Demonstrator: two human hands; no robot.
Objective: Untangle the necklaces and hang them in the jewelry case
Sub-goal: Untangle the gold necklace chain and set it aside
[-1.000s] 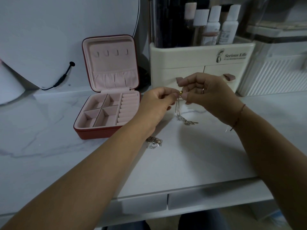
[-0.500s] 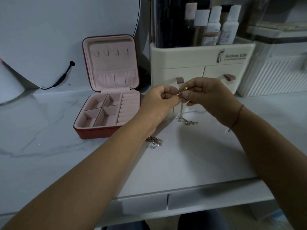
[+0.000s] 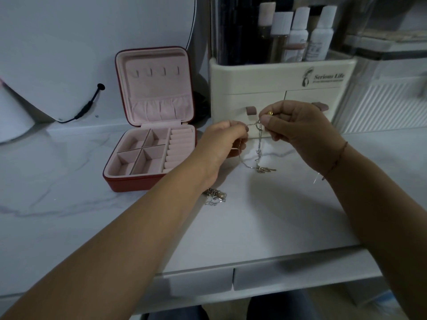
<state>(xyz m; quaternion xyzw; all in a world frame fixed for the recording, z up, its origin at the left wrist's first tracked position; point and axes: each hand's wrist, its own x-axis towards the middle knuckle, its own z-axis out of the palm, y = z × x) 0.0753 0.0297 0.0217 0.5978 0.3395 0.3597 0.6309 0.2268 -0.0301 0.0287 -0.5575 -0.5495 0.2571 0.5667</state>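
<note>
With our left hand (image 3: 225, 140) and right hand (image 3: 298, 132) each pinching the tangled silver chain (image 3: 260, 146), pulling apart too hard could tighten the knot.

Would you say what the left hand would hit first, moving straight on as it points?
The left hand would likely meet the hanging necklace chain, then the right hand; depth is unclear.
</note>
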